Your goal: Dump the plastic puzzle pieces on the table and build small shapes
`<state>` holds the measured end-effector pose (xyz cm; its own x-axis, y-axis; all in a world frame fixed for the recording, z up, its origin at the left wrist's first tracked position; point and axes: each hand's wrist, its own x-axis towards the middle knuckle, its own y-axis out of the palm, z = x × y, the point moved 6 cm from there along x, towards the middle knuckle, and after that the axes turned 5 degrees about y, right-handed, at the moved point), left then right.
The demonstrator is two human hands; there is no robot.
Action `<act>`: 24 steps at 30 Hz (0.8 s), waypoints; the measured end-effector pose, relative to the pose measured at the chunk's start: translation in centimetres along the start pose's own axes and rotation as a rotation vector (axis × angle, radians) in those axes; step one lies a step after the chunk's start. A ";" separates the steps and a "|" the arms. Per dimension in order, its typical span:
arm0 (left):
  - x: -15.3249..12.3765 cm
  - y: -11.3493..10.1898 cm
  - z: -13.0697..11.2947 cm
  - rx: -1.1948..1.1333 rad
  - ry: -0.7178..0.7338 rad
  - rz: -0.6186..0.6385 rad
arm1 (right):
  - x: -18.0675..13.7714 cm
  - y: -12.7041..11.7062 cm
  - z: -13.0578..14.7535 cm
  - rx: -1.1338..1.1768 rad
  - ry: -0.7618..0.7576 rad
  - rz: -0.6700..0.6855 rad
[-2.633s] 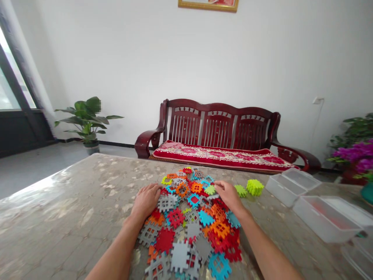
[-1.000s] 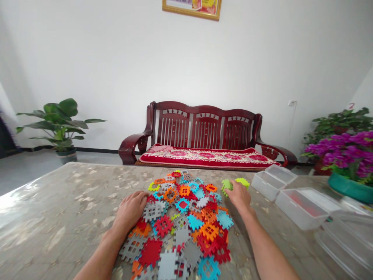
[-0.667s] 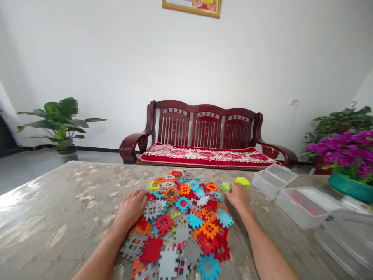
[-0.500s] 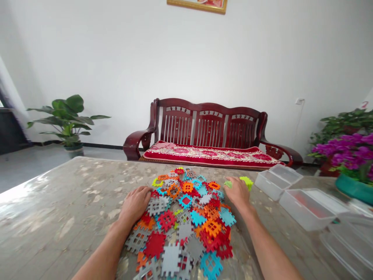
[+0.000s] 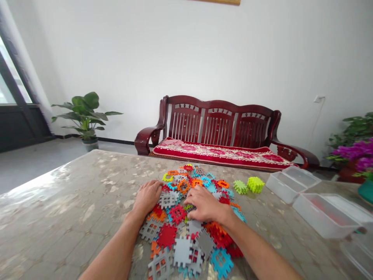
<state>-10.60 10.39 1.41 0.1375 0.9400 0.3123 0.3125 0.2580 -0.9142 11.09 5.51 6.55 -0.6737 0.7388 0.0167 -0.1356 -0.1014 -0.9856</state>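
A heap of flat interlocking plastic tiles (image 5: 186, 229) in red, orange, grey, blue and green lies on the marbled table (image 5: 72, 206). My left hand (image 5: 147, 196) rests palm down on the heap's left edge, fingers loosely curled over a grey tile. In the middle of the heap, my right hand (image 5: 204, 204) lies with its fingers bent down onto the tiles; what they touch is hidden. Two small stacks of lime-green tiles (image 5: 249, 185) stand apart, to the right of the heap.
Clear plastic boxes (image 5: 317, 204) with lids stand at the table's right side. Behind the table are a dark wooden bench (image 5: 221, 128) with a red cushion, a potted plant (image 5: 86, 112) at the left, and purple flowers (image 5: 357, 151) at the right.
My right hand has drawn back from the green stacks at the right to the middle of the heap. The left hand has stayed put. The camera has turned slightly left.
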 end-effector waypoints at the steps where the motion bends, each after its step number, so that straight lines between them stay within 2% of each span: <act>1: 0.0 0.0 0.0 -0.001 0.001 0.000 | 0.3 0.0 0.2 -0.027 -0.008 0.031; 5: -0.1 -0.2 -0.3 0.005 0.002 -0.001 | 1.3 -0.1 0.8 -0.126 -0.010 0.127; 11: -0.2 -0.7 -0.7 -0.012 -0.009 -0.002 | 2.0 -0.1 1.5 -0.199 -0.044 0.131; 20: -0.1 -0.3 -0.3 0.006 -0.008 0.000 | 1.6 -0.6 1.7 -0.101 -0.032 0.151; 24: -0.2 -0.4 -0.5 0.008 -0.004 -0.011 | 1.2 -0.7 1.5 -0.094 -0.075 0.169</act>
<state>-10.30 10.03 1.86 0.1307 0.9380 0.3212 0.3063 0.2699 -0.9129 9.26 5.46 7.52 -0.7337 0.6647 -0.1407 0.0496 -0.1542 -0.9868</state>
